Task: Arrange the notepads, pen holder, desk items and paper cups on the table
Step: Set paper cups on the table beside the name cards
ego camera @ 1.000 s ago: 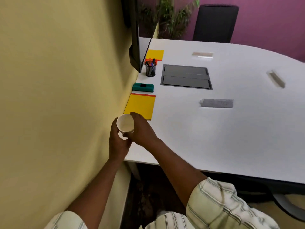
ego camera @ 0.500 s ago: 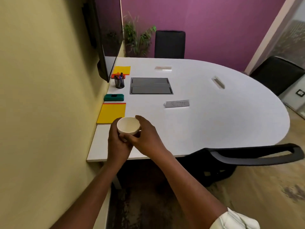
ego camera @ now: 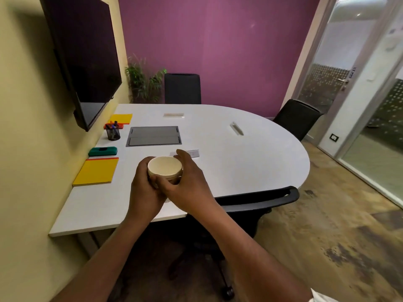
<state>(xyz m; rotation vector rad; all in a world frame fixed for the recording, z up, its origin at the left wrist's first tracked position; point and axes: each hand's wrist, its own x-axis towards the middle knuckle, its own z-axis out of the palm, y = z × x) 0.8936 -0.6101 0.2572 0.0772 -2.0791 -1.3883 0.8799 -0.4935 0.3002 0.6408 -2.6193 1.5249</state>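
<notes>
Two hands, one cup, held above the near part of the table.

White table (ego camera: 239, 153): rounded far end, left edge against the yellow wall, grey hatch panel (ego camera: 153, 138) set in its middle.

Along the wall side, near to far:
- near notepad (ego camera: 96, 172), yellow, lying flat, red strip on its far edge
- green duster (ego camera: 103, 151) just beyond it
- pen holder (ego camera: 113, 134), black mesh, upright, pens inside
- far notepad (ego camera: 121, 118), yellow, at the corner, with something orange partly hidden behind the holder

Left hand (ego camera: 145, 192): fingers curled round the cup's lower wall from the left.
Right hand (ego camera: 187, 186): grasps from the right, thumb across the front, fingers round the far side.

Paper cup (ego camera: 165, 168): mouth up, clear of the table, to the right of the near notepad. There is a double line at the rim, so possibly nested cups; cannot tell.

Handling, as a judgement: very light and thin-walled. It would dent if squeezed mid-wall and tip easily when set down empty. Best taken lightly near the stiffer rolled rim or round the base. If nested, steady the lower cup and lift the upper by its rim.
</notes>
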